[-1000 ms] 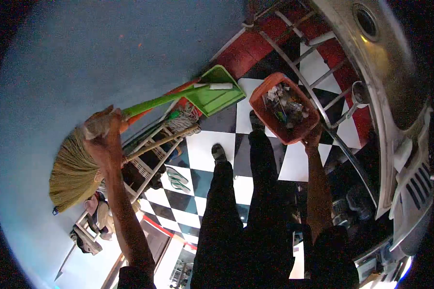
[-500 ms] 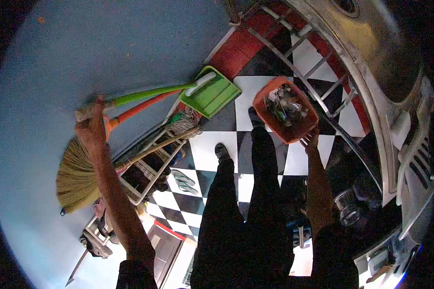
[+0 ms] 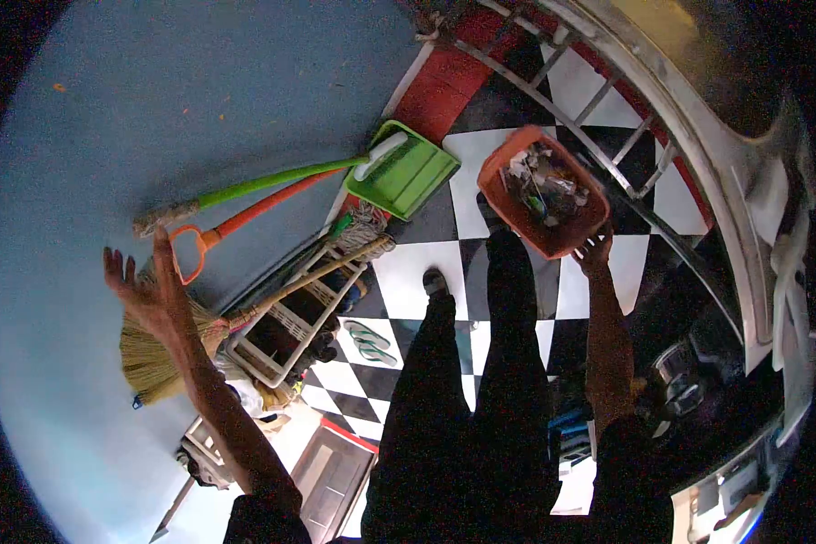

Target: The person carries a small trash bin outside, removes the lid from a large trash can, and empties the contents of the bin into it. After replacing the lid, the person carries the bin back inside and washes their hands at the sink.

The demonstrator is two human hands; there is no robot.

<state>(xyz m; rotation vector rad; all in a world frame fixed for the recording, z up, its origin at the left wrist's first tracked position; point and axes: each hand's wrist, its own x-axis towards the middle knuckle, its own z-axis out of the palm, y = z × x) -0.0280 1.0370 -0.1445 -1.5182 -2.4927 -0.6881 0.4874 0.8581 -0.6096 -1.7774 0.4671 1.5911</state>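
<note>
My left hand has its fingers spread and holds nothing. Just above it are the brush end of a long green handle and the orange loop grip of another handle, both leaning along the wall. Those handles run to a green dustpan at the wall's foot. My right hand grips the lower right rim of an orange-red bin that contains scraps and crumpled wrappers. Part of that hand is hidden by the bin.
A straw broom and a white plastic rack stand along the wall. Green slippers lie on the checkered floor. A metal ladder-like frame runs beneath the counter edge at right.
My left hand has let go of the green handle's brush end and opened below it. The bin, still in my right hand, has shifted slightly right in view.
</note>
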